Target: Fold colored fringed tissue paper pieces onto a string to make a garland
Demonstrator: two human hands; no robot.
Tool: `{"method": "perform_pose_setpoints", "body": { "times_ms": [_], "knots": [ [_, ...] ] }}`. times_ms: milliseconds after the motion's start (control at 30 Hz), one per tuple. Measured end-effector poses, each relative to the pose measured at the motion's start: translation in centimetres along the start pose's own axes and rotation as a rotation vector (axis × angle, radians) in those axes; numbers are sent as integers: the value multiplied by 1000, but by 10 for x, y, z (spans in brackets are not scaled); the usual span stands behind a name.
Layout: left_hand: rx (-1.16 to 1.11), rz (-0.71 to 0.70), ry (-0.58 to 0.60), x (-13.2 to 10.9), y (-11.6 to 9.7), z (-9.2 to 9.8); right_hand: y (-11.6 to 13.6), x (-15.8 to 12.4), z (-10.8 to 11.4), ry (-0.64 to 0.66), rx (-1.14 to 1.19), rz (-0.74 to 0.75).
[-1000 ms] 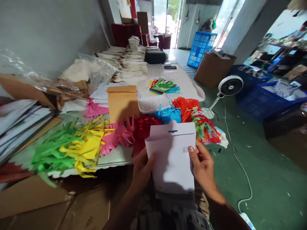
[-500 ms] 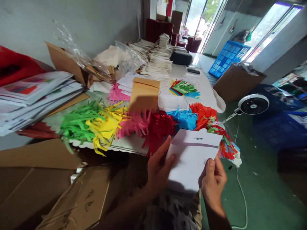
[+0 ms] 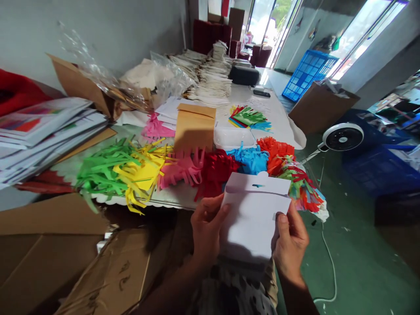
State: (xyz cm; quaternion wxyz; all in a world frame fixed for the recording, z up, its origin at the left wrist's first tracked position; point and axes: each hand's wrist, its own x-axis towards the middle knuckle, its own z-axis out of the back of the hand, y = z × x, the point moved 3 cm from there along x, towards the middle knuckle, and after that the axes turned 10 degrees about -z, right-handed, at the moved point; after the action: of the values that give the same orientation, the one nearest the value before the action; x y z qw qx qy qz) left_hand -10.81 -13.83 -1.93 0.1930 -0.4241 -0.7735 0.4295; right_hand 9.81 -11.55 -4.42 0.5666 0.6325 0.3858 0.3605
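Observation:
A white paper packet (image 3: 251, 223) with a hang hole in its top flap is held between both hands, in front of the table edge. My left hand (image 3: 207, 225) grips its left side, thumb on the front and fingers behind. On the right side my right hand (image 3: 291, 238) pinches the edge, its thumb lying on the front face. Just beyond the packet lie bundles of fringed tissue paper: dark red (image 3: 218, 170), blue (image 3: 250, 158), orange (image 3: 278, 151), pink (image 3: 182, 168), yellow (image 3: 142, 168) and green (image 3: 103, 168). A multicoloured bundle (image 3: 306, 186) hangs over the table's corner.
Behind the bundles are a brown envelope (image 3: 194, 127), a clear plastic tray (image 3: 234, 138) and a mixed fringe bundle (image 3: 249, 117). A fan (image 3: 344, 139) stands at the right. Cardboard boxes (image 3: 111, 271) sit low left, below stacked printed sheets (image 3: 46, 135).
The packet has shifted slightly left and turned more upright, its top flap now more level. My left hand has moved left with it, its fingers now curled more behind the edge.

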Motion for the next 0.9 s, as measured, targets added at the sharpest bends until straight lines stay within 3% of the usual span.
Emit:
{"method": "perform_pose_setpoints", "body": {
  "times_ms": [267, 367, 500, 900],
  "knots": [
    [126, -116, -71, 6, 1, 11, 6, -4, -15, 49, 254, -191],
    [107, -140, -106, 5, 3, 13, 12, -5, -20, 5, 314, -205],
    [24, -32, -130, 8, 9, 9, 17, -3, -19, -53, 352, -207],
    [-62, 230, -90, 8, 19, 10, 24, 3, -6, 44, 351, -382]
  ]
}}
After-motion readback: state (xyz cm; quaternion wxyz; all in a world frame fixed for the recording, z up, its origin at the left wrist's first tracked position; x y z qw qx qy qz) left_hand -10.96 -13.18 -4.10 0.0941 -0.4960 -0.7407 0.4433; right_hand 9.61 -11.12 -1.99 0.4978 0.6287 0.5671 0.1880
